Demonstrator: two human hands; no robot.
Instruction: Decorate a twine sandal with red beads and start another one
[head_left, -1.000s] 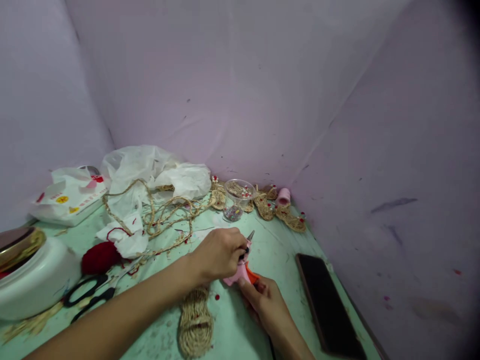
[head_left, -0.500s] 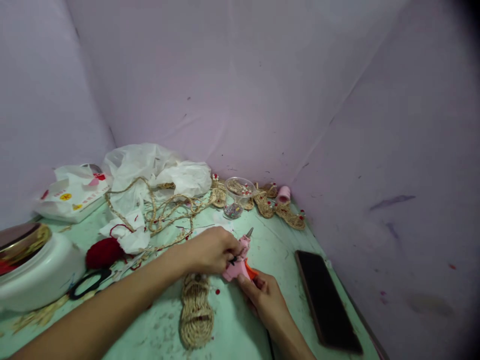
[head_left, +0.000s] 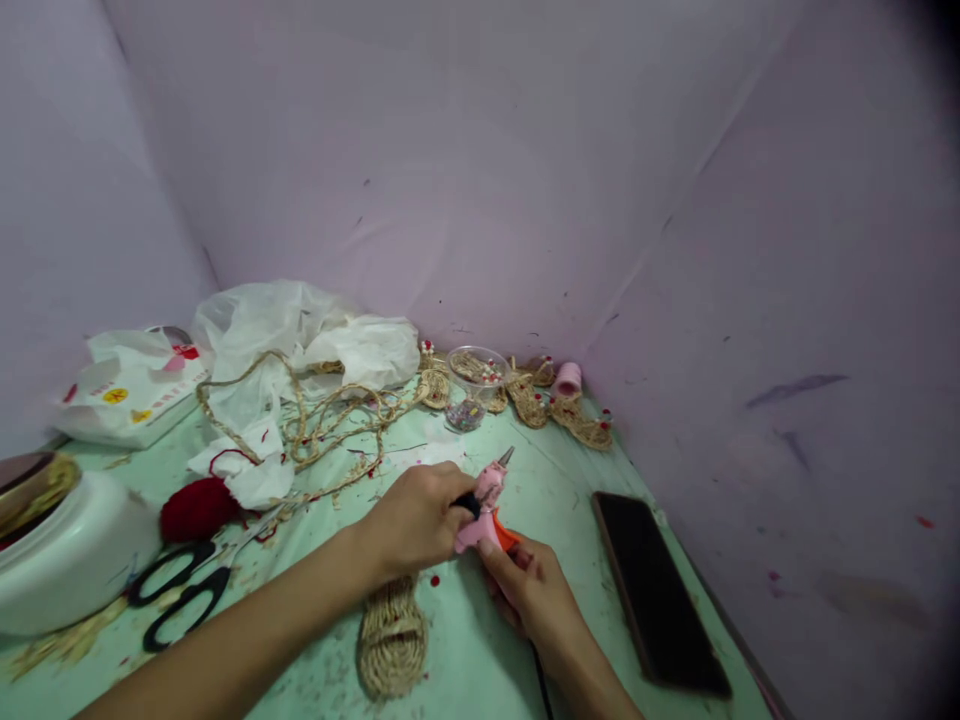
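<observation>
Holding a pink glue gun [head_left: 491, 482] over the middle of the green table [head_left: 566, 500], with right hand [head_left: 531, 588] clamped around the handle [head_left: 475, 532] beside the orange trigger [head_left: 506, 538] and left hand [head_left: 424, 508] closed on a black piece [head_left: 467, 503] at the gun's side. Likely to handle light, stiff and not very fragile, but perhaps hot at the metal tip [head_left: 507, 456], so better to take by the handle, minding the cord [head_left: 541, 682]. Surrounded by a woven straw sole [head_left: 394, 650] toward the near edge, a phone [head_left: 660, 595] along the right edge, straw slippers [head_left: 583, 427] at the far edge, and pale purple walls [head_left: 450, 150] standing close.
</observation>
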